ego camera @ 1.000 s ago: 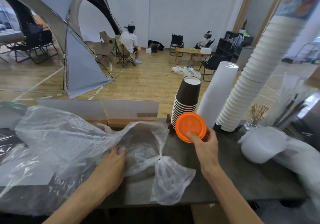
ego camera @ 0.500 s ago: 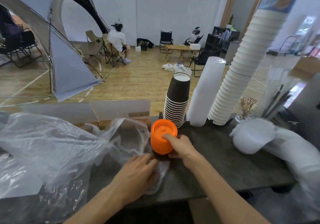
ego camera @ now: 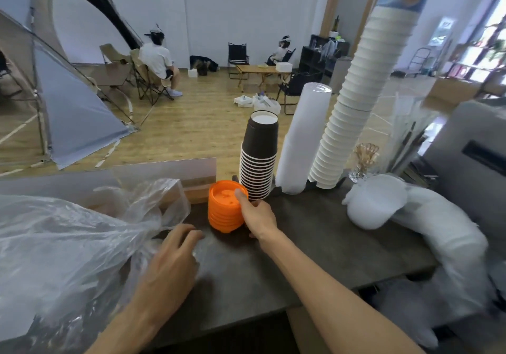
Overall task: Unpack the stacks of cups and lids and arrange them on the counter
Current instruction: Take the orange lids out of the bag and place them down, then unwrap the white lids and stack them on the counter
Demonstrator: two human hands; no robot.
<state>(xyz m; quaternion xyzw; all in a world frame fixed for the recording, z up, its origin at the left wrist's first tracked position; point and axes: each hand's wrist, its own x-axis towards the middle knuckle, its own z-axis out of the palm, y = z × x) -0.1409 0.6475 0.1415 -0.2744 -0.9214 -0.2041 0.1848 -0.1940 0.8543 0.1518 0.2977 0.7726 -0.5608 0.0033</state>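
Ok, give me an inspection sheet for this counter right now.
Surface: dark counter, matte.
Job's things: orange lid stack upright; black cup stack, white lid sleeve and white cup stack behind it; bagged white lids lying right.
Clutter: clear plastic bag left; glass of wooden sticks.
Grippers: right hand holds the orange stack; left hand rests on the bag.
Cables: nothing seen.
Surroundings: tent, seated people, folding chairs.

Right hand (ego camera: 257,216) curled in a grip, arm extended; left hand (ego camera: 169,255) flat, fingers relaxed.
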